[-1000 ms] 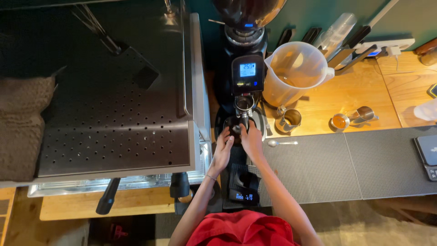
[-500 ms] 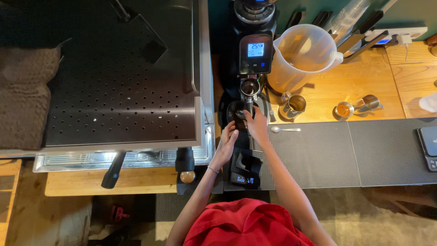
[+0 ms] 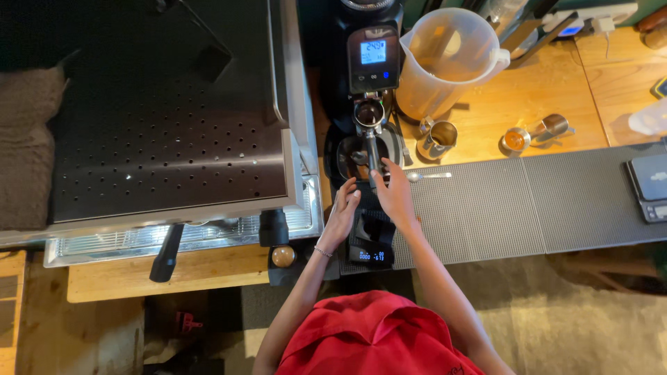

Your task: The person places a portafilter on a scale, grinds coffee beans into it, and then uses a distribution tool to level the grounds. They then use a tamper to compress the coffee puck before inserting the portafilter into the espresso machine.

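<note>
Right hand (image 3: 394,196) grip wraps portafilter handle (image 3: 373,154) (fingertips hidden); left hand (image 3: 342,215) fingers spread beside.

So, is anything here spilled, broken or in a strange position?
Nothing stands out. The portafilter sits straight under the grinder, with the right hand at its handle and the left hand beside it. The spoon lies flat on the mat; no spill shows.

A red collared shirt, bare forearms, and a thin beaded bracelet (image 3: 321,251) on the left wrist
</note>
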